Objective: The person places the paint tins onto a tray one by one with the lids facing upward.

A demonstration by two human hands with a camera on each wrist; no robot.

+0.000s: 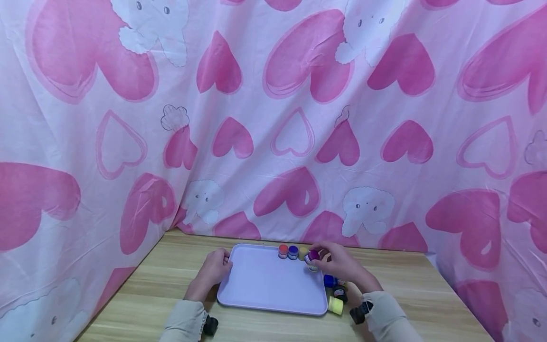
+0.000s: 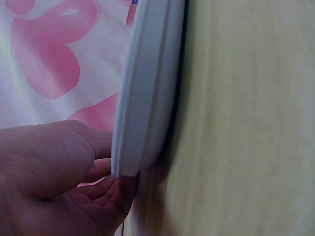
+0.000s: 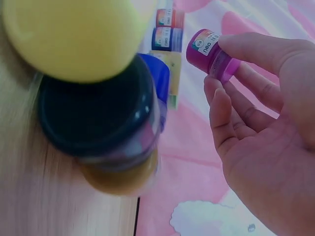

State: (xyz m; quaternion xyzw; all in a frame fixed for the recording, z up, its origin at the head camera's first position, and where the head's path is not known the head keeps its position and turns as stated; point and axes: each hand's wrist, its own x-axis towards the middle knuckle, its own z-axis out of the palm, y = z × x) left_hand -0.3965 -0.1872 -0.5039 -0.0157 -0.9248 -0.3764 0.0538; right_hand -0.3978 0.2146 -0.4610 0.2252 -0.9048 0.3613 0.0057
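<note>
We log red jar [image 1: 283,251], others on tray [image 1: 269,285]; left hand [image 1: 213,267] grips its edge; right hand [image 1: 337,262] pinches purple jar [image 3: 201,51]; black-lidded jar [image 1: 340,293], more outside.

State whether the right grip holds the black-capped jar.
No, the right grip pinches the purple paint jar, and the black-capped jar sits apart from it.

From my end I see the left hand [image 1: 215,267] gripping the pale tray [image 1: 269,287] at its left edge, the right hand [image 1: 336,261] pinching a purple jar [image 1: 314,256] near the tray's far right corner.
</note>
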